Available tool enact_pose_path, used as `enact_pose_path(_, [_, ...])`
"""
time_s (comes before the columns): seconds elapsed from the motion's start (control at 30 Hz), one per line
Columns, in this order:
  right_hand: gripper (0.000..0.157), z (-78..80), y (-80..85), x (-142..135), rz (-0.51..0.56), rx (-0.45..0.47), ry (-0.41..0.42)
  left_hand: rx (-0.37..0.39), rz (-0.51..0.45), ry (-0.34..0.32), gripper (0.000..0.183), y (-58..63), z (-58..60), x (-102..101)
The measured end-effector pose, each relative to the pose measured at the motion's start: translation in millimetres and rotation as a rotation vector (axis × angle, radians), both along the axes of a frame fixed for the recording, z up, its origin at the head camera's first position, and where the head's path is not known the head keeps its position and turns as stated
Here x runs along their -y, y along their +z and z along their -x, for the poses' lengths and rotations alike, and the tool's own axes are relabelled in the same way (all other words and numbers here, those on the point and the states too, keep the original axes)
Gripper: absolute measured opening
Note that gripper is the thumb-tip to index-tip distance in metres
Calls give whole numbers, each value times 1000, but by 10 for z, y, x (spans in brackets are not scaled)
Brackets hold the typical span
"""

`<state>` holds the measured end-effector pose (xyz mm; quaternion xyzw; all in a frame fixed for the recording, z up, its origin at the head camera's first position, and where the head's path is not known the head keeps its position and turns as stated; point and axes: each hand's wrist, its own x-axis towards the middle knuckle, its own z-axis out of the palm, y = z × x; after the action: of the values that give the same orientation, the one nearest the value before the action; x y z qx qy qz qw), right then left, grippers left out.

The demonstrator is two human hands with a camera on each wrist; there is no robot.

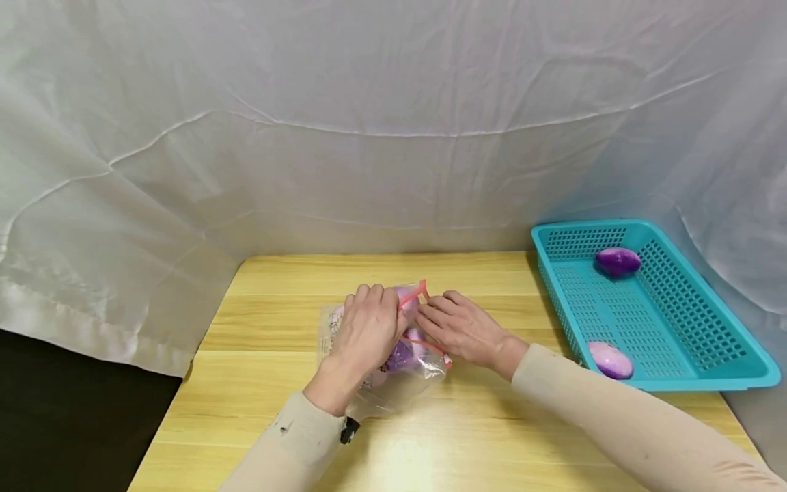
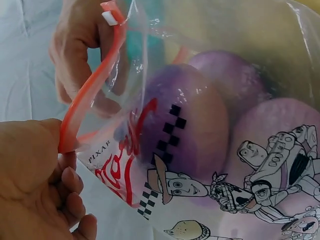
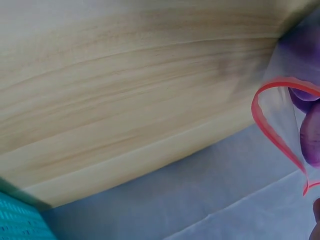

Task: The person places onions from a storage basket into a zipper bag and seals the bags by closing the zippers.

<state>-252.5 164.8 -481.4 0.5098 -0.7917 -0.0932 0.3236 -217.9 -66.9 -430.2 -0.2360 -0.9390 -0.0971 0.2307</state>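
Note:
A clear zip bag [image 1: 384, 389] with a red zip rim and printed cartoon figures lies at the table's middle. Several smooth, egg-shaped purple-and-pale things [image 2: 185, 125] fill it; I cannot tell their kind. My left hand [image 1: 369, 324] pinches the bag's red rim [image 2: 75, 125] between thumb and fingers. The mouth gapes toward the right, its rim curving into a loop in the right wrist view. At that mouth is my right hand [image 1: 464, 328], fingers extended and nothing visible in them. In the right wrist view only a bit of a finger [image 3: 317, 210] shows.
To the right stands a turquoise basket [image 1: 707, 287] with perforated walls. Inside it lie a dark purple oval thing [image 1: 617, 262] near the back and a paler one [image 1: 611, 360] at the front. A white curtain [image 1: 393, 178] hangs behind the wooden table [image 1: 258, 389].

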Motion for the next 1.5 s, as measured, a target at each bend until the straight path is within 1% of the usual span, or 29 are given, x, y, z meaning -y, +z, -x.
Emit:
enact_pose_path(0.03, [30,1,-4,-4,10,-6,8,-6,2,-3,25,-11,0,0])
enact_pose_path(0.13, [41,-11,11,-20,31,-4,3,-15,-5,-14,25,-33,-8,2])
enact_pose_path(0.27, [35,-32,56,-79,50,16,-32,-41,-26,-33,29,-67,-16,5])
enact_pose_path(0.33, [34,-31,87,-121,60,21,-48,-42,-39,-39,30,-77,-18,6])
enact_pose_path(0.43, [40,-22,133,-196,86,34,-69,-23,-58,-40,33,-82,-24,3])
enact_pose_path(0.5, [39,-10,163,-250,116,29,-70,-8,-63,-37,32,-81,-30,0])
enact_pose_path(0.63, [33,11,231,-367,183,6,-59,-18,-68,-37,30,-91,-39,-1])
enact_pose_path(0.73, [31,20,304,-476,196,-7,-70,-28,-78,-43,29,-95,-47,-4])
enact_pose_path(0.93, [35,-11,499,-760,195,12,-118,-16,-83,-35,25,-95,-64,-7])
enact_pose_path(1.13, [41,-74,658,-1140,202,29,-148,-17,-84,-34,23,-90,-64,-9])
enact_pose_path(1.3, [42,-155,715,-1470,185,47,-180,-7,-91,-31,22,-88,-66,-9])
enact_pose_path(1.5, [48,-281,736,-1811,120,82,-222,13,-92,-24,20,-87,-62,2])
